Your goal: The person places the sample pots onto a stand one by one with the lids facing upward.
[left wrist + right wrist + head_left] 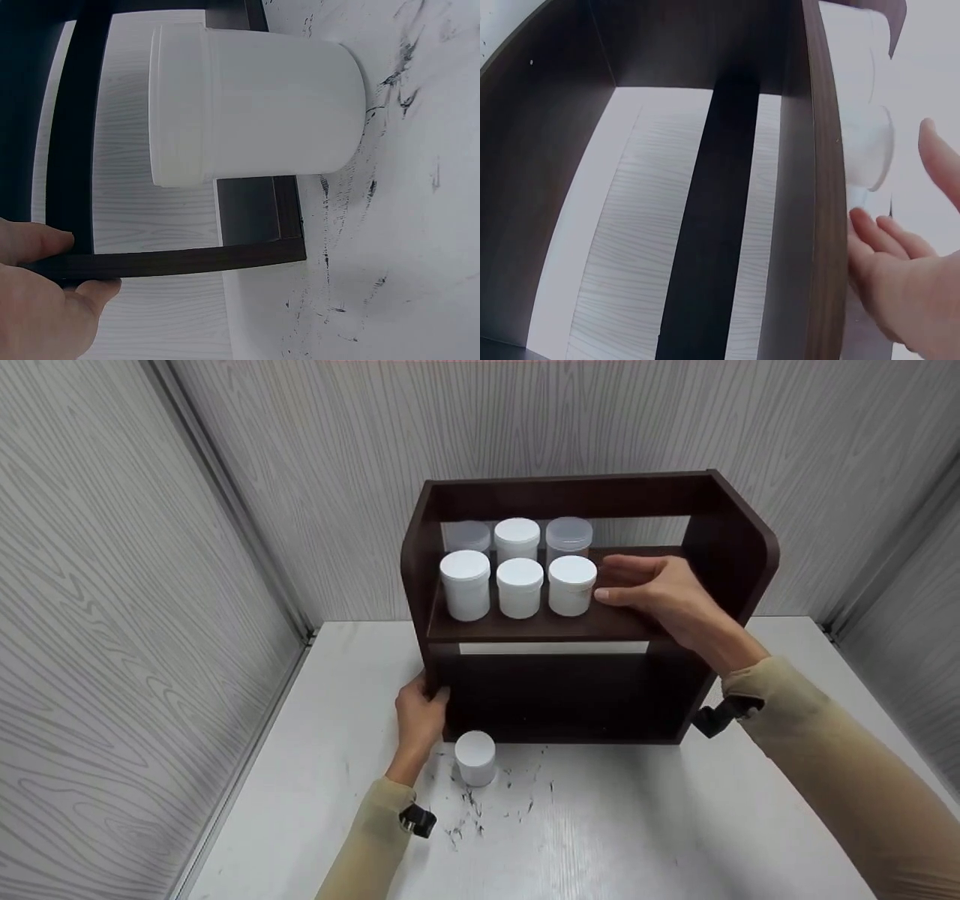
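Observation:
A dark brown two-tier shelf (555, 631) stands on the table. My left hand (421, 712) grips the edge of its left side panel, thumb and fingers on either side of it in the left wrist view. On the upper tier, my right hand (664, 592) is beside the front right white jar (572, 589), fingers extended and thumb apart from them, holding nothing. To that jar's left stand a middle white jar (520, 592) and a taller white jar (466, 589). Another lidded white jar (262, 105) stands upright on the table before the shelf's lower left corner.
Behind the front row are a white-lidded jar (517, 537) and two translucent-lidded jars, one at the right (568, 540) and one at the left (469, 537). Dark scuff marks (472, 806) streak the white table (600, 825). Wood-grained panels (345, 450) enclose the back and sides.

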{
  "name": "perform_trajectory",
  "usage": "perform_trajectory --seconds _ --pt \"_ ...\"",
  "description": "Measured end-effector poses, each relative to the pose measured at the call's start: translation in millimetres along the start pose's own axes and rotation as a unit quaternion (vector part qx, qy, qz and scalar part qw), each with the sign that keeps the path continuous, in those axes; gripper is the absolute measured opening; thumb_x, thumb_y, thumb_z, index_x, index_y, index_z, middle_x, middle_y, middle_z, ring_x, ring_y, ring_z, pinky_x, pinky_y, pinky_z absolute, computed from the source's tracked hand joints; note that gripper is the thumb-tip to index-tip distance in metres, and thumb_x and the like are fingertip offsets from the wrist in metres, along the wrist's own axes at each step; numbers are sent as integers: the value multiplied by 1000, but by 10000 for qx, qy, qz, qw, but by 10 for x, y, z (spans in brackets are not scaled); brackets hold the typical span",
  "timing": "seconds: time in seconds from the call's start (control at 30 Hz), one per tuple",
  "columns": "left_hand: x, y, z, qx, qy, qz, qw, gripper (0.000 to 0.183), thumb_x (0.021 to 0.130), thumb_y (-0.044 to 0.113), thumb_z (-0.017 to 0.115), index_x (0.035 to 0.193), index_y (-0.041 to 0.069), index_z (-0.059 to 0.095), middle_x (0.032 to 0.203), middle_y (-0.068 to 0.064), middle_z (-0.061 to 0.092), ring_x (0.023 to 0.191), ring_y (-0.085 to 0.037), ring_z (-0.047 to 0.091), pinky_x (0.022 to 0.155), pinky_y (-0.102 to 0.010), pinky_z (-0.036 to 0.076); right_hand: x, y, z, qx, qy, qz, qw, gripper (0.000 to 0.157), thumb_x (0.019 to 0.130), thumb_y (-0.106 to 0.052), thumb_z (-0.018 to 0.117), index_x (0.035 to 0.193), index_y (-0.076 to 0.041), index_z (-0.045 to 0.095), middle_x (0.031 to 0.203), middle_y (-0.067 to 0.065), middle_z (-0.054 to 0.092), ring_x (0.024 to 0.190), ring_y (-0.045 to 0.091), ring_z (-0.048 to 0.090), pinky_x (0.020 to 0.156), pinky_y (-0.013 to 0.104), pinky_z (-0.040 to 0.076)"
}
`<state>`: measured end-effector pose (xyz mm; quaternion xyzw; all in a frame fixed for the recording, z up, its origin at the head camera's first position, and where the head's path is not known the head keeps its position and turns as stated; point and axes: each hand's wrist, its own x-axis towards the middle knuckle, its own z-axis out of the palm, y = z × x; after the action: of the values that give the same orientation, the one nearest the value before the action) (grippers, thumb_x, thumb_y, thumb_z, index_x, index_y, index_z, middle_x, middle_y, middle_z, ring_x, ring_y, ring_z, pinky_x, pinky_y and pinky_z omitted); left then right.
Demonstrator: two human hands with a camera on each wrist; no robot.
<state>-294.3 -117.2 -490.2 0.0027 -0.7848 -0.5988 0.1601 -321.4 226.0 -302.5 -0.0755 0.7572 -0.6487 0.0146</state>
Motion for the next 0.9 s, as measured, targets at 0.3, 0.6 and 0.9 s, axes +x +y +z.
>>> perform_trajectory --seconds 0.3,0.6,0.9 --pt "9 -1 -8 -117 -145 30 9998 40 100 1 62 139 -12 60 127 -25 69 116 -34 68 96 -46 56 -339 -30 -85 -71 242 -431 9988 69 83 -11 92 144 2 61 137 19 67 123 21 68 93 23 55" --pt "-2 -19 -10 -109 -93 20 9999 38 99 0 62 136 -12 62 124 -27 70 113 -34 69 95 -47 56 -729 59 -134 -567 413 -843 9940 57 86 -11 90 136 2 68 125 15 74 110 20 74 90 26 57" --pt "12 -9 0 -36 -36 27 10000 35 99 -1 63 132 -11 65 123 -28 70 114 -36 68 97 -49 54 -1142 261 -173 -1103 416 -825 9896 55 85 -13 91 133 5 69 124 15 75 106 13 74 89 26 58"
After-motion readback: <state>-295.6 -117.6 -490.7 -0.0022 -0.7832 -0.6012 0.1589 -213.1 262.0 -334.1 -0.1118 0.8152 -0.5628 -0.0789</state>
